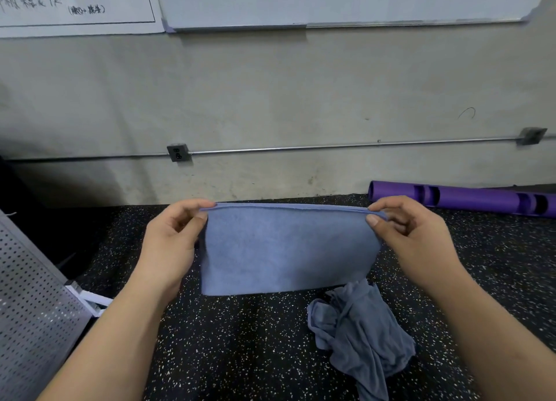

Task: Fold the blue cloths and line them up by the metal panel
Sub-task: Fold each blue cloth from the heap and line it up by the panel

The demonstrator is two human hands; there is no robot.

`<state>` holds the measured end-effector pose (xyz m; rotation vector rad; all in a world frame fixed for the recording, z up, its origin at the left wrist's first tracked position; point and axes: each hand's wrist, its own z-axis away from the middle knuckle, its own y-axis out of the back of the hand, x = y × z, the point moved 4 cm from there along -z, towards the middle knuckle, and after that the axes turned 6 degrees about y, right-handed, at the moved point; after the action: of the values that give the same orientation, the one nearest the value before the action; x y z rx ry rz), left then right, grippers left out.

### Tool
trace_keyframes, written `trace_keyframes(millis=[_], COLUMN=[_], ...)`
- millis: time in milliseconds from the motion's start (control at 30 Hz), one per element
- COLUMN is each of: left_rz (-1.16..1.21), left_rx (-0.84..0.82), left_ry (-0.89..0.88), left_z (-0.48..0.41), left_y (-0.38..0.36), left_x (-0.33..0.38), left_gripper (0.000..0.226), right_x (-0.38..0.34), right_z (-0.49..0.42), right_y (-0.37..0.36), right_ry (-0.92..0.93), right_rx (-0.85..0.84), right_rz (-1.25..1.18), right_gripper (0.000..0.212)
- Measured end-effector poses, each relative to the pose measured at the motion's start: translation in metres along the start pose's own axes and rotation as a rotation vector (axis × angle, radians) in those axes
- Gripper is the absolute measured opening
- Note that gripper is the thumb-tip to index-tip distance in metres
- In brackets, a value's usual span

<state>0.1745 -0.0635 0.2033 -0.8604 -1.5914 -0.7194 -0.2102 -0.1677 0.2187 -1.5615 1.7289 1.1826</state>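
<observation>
Crumpled blue cloth (361, 331) lies unfolded on the near floor (240, 346), while left hand (171, 238) and right hand (412, 235), each grip pinched on a top corner, hold up a doubled blue cloth (288, 247), judged mid-fold; next move likely calls for laying it by the left metal panel (33, 295).

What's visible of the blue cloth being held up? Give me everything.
The blue cloth looks like soft, napped terry or microfibre, plain light blue, no visible print. It hangs as a smooth rectangle, doubled over: two layered edges run along the top. The left hand pinches its top left corner, the right hand its top right, pulling that edge taut. It hangs over the speckled floor; whether its bottom edge touches it is unclear.
</observation>
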Motion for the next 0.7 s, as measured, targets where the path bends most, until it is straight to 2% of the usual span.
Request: trace_keyframes(millis=[200, 367, 500, 600, 700], left_rz=[0.041, 0.040, -0.030, -0.086, -0.242], left_rx=[0.033, 0.011, 0.036, 0.031, 0.017], left_ry=[0.034, 0.003, -0.079, -0.119, -0.129], left_z=[0.001, 0.002, 0.002, 0.003, 0.004], left_y=[-0.002, -0.002, 0.002, 0.001, 0.000], left_x=[-0.001, 0.001, 0.003, 0.006, 0.005], left_gripper=[0.017, 0.013, 0.016, 0.028, 0.029], right_x=[-0.006, -0.007, -0.003, 0.001, 0.006], right_z=[0.001, 0.001, 0.000, -0.001, -0.003], right_y=[0.004, 0.010, 0.014, 0.016, 0.020], right_ry=[0.023, -0.005, -0.044, -0.068, -0.093], right_rx=[0.059, 0.047, 0.039, 0.027, 0.038], right_rz=[-0.054, 0.005, 0.008, -0.017, -0.011], right_gripper=[0.024, 0.019, 0.016, 0.017, 0.029])
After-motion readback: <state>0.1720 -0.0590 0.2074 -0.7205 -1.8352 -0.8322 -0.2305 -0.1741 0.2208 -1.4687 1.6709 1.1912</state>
